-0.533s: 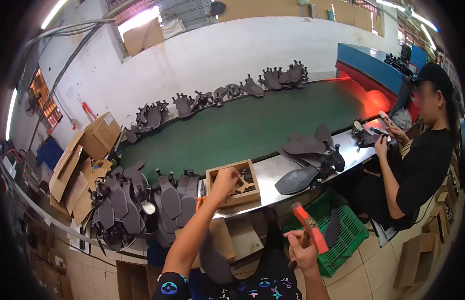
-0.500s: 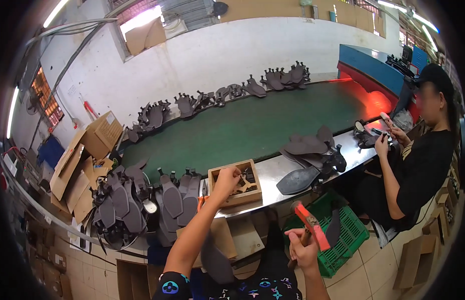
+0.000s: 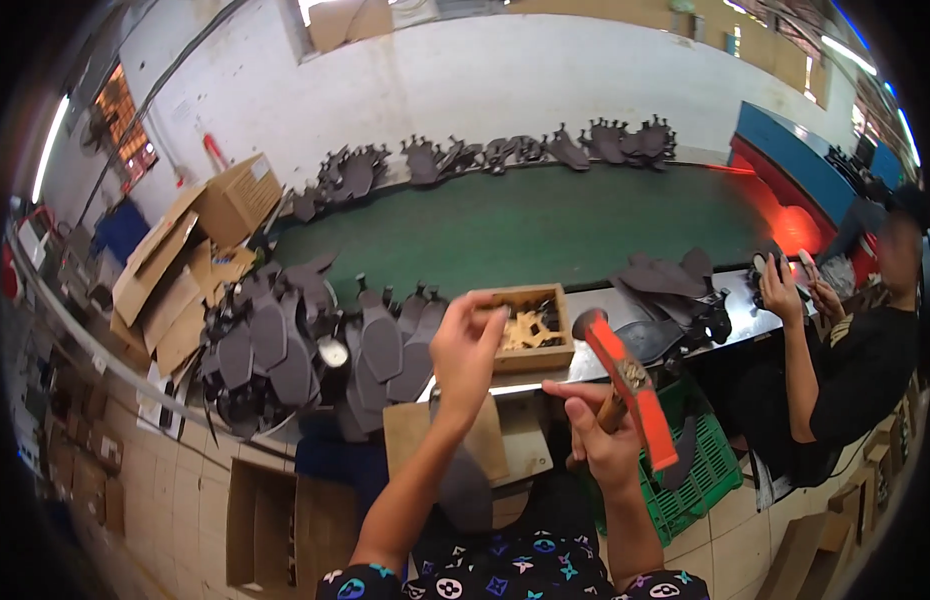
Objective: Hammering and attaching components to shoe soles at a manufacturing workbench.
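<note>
My left hand (image 3: 465, 352) is raised at the left side of a wooden box (image 3: 535, 366). Its fingers are curled toward the thumb; whatever they pinch is too small to make out. Tan, irregularly cut pieces (image 3: 531, 330) and dark bits lie in the box. Held in my right hand (image 3: 611, 452) is a hammer (image 3: 637, 388) with an orange-red head, its handle upright in my grip. The index finger of that hand points left, off the handle. A dark grey shoe sole (image 3: 465, 488) rests on my lap, partly behind my left forearm.
Heeled shoe soles (image 3: 253, 352) are piled left of the box, with more soles (image 3: 665, 285) to its right. A green conveyor belt (image 3: 485, 225) runs behind. Beside a green crate (image 3: 700, 470), a co-worker (image 3: 845, 360) sits at the right. Cardboard boxes (image 3: 240, 200) stand left.
My left hand has come up out of the wooden box to its left edge. My right hand has risen with the hammer, its index finger now stretched out. The view has shifted.
</note>
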`<control>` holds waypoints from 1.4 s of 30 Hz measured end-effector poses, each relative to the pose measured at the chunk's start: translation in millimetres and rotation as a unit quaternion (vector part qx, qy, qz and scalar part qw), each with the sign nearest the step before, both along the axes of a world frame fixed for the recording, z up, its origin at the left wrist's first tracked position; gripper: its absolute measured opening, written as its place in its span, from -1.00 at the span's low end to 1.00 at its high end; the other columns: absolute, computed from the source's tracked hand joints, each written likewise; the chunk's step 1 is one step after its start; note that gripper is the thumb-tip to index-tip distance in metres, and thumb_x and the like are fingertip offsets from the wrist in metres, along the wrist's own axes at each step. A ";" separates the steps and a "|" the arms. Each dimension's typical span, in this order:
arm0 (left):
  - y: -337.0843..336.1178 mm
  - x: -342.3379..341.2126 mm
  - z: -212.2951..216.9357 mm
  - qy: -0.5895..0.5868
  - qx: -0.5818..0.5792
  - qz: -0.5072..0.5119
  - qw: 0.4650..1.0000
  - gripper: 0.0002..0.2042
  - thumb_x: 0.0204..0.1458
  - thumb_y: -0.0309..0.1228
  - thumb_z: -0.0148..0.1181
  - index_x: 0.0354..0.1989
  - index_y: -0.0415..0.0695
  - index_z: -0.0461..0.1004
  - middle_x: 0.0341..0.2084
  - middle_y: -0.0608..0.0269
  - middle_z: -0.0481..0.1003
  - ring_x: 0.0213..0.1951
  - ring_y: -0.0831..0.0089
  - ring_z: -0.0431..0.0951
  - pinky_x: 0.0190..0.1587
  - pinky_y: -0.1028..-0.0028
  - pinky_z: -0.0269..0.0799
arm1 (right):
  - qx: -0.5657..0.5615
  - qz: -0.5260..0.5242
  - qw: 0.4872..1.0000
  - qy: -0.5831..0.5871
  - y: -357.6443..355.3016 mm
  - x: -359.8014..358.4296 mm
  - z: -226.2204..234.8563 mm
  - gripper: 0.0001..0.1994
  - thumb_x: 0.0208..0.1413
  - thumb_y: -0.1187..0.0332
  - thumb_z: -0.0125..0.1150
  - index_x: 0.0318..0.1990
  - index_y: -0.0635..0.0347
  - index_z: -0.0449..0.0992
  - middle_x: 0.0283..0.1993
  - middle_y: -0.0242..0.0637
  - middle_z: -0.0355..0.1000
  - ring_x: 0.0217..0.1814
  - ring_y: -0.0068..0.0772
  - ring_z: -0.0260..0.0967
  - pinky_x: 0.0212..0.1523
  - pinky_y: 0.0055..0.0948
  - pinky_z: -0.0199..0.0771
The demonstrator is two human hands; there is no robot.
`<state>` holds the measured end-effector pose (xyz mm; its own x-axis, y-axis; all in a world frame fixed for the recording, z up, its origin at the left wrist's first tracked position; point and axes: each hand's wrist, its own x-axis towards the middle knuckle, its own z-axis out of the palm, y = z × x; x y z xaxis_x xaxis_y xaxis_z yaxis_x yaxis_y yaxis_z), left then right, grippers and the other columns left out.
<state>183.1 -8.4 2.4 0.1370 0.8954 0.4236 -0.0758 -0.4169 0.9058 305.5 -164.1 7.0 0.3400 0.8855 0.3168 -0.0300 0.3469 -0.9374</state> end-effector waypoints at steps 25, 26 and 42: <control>-132.7 -86.2 48.3 -0.200 -0.139 -0.020 0.970 -0.55 0.14 -0.67 0.19 0.21 -0.38 0.27 -0.47 0.21 0.51 -0.59 0.61 0.49 -0.58 0.64 0.38 | -0.028 0.138 0.990 0.000 8.0 -61.6 29.4 -0.72 0.11 0.40 0.38 -0.08 0.37 0.53 -0.09 -0.01 0.59 -0.63 -0.77 0.25 -0.63 -0.74 0.27; -135.0 -89.4 48.6 -0.209 -0.137 -0.018 0.968 -0.56 0.14 -0.67 0.19 0.20 -0.38 0.27 -0.47 0.21 0.52 -0.59 0.61 0.48 -0.58 0.64 0.38 | -0.033 0.152 0.988 0.023 6.6 -64.7 30.7 -0.72 0.10 0.41 0.39 -0.09 0.36 0.53 -0.08 0.00 0.59 -0.63 -0.77 0.25 -0.63 -0.73 0.28; -142.2 -109.2 25.9 -0.134 -0.114 0.039 0.984 -0.57 0.13 -0.59 0.25 0.17 -0.35 0.31 -0.39 0.15 0.56 -0.52 0.56 0.51 -0.49 0.61 0.41 | -0.029 0.141 0.990 0.006 9.6 -85.3 30.0 -0.81 0.03 0.58 0.34 -0.18 0.37 0.54 -0.16 -0.12 0.48 -0.54 -0.66 0.33 -0.60 -0.69 0.29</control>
